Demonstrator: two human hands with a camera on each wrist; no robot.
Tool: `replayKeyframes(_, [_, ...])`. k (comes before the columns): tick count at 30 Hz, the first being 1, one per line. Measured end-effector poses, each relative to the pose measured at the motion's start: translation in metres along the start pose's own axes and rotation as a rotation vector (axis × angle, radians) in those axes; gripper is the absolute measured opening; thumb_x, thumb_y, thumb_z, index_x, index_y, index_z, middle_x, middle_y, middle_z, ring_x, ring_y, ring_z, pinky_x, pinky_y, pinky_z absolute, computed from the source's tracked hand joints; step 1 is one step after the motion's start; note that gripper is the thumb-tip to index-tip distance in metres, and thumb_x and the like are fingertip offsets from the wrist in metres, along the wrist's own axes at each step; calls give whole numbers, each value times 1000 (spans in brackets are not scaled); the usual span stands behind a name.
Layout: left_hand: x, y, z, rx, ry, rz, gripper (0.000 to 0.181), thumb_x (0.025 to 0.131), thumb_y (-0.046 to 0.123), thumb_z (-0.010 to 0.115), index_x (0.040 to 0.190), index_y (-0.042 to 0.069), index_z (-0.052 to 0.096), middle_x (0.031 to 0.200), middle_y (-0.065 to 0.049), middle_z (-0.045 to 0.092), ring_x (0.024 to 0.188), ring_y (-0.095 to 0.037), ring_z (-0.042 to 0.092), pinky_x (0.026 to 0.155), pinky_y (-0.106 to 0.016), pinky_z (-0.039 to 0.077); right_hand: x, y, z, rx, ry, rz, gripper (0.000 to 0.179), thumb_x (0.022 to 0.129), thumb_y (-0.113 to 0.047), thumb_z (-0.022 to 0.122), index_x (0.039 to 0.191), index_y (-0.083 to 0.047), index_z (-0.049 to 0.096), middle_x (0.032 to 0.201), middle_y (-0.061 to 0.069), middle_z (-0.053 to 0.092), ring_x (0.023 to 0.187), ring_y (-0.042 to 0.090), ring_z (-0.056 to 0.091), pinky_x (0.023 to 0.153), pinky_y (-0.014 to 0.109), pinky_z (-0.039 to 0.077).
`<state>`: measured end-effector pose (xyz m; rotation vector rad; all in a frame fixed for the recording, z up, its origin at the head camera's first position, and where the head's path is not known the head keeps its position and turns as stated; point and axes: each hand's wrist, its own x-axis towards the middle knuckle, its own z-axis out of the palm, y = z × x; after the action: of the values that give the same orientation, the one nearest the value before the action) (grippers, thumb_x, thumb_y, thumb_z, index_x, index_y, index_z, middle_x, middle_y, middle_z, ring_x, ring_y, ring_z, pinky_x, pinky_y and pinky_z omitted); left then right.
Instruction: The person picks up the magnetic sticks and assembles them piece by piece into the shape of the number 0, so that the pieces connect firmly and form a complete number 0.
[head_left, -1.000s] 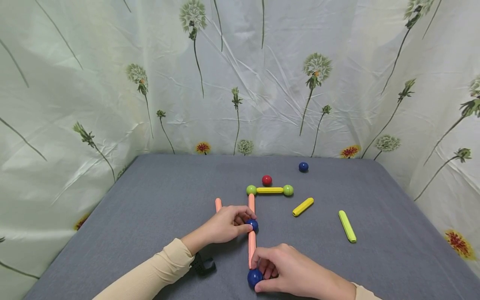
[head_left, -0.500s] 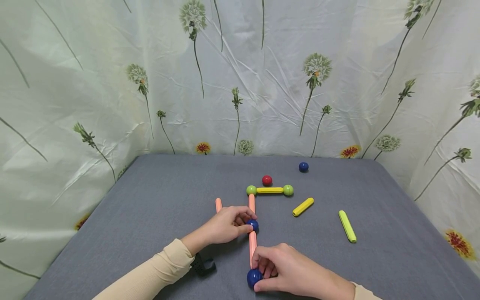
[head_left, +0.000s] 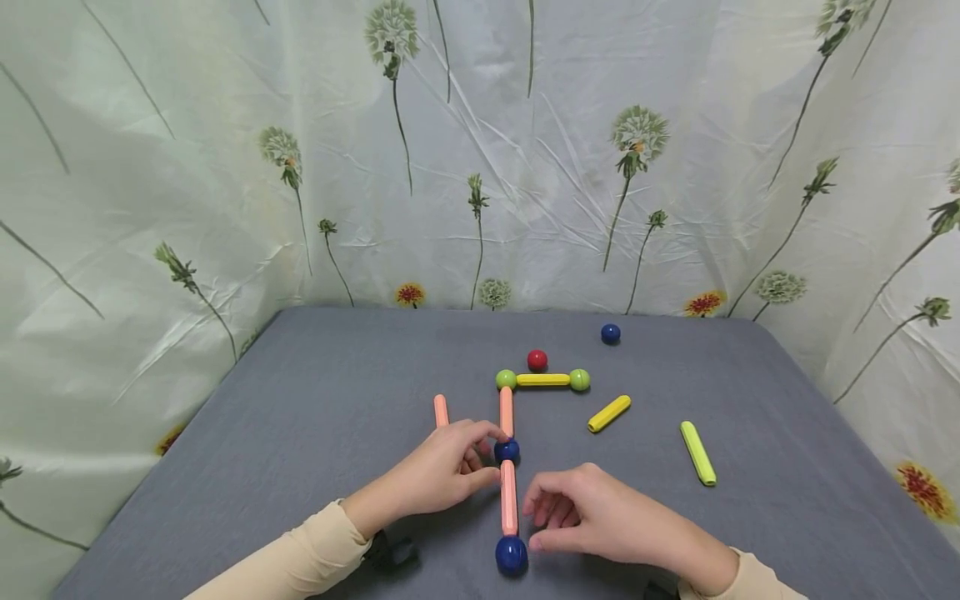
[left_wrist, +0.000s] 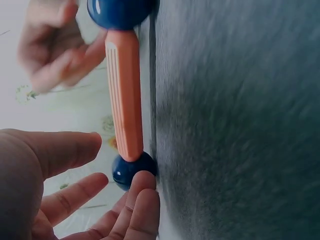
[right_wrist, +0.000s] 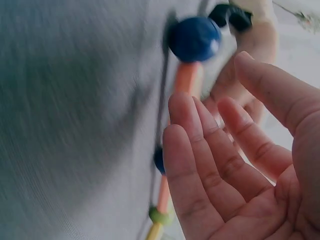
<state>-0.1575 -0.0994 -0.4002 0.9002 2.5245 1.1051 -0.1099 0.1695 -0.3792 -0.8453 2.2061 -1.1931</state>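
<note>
And the grip is loosened: by the left hand (head_left: pixel 450 473) the thumb has been lifted off the middle blue ball (head_left: pixel 507 451), with a bent index finger left at its top — nothing pinched, fingers half open. That ball is seated between the far pink rod (head_left: pixel 507 412) and the near pink rod (head_left: pixel 509 500). The near blue ball (head_left: pixel 512 556), at the line's near end, has been let go by the right hand (head_left: pixel 592 514), now held just beside it, fingers loosely curved, nothing gripped. So the joint is apparently made — the line is left lying on the worktop (head_left: pixel 337 358).

Around it, a loose pink rod (head_left: pixel 441 410) is partly blocked by the left hand. The red ball (head_left: pixel 537 360) is set close behind the yellow crossbar (head_left: pixel 543 380); rightward, the loose yellow rod (head_left: pixel 609 413), far blue ball (head_left: pixel 611 333) and lime rod (head_left: pixel 698 454) are left unjoined.
</note>
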Motion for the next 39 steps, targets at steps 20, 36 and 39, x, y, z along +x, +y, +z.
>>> replayKeyframes(20, [-52,27,23,60,-196,133,40,102,36,77,139,25,66,106,13,61,81,9,56,71,-14,53,39,1,-69,-382,205,-72,18,101,-21,78,115,-11,72,97,-8,75,85,1,69,78,24,59])
replayKeyframes(36, [-55,23,35,35,-201,237,32,104,21,74,135,19,68,112,6,65,80,11,54,73,-10,51,109,-16,-88,-561,138,-117,18,103,-19,73,121,-17,73,102,-3,78,89,8,70,78,27,57])
replayKeyframes(39, [-54,23,37,37,-198,233,31,104,19,73,135,19,68,112,6,66,78,12,53,71,-10,51,120,-19,-85,-587,130,-105,19,104,-20,73,123,-18,72,102,-4,77,88,9,69,75,27,56])
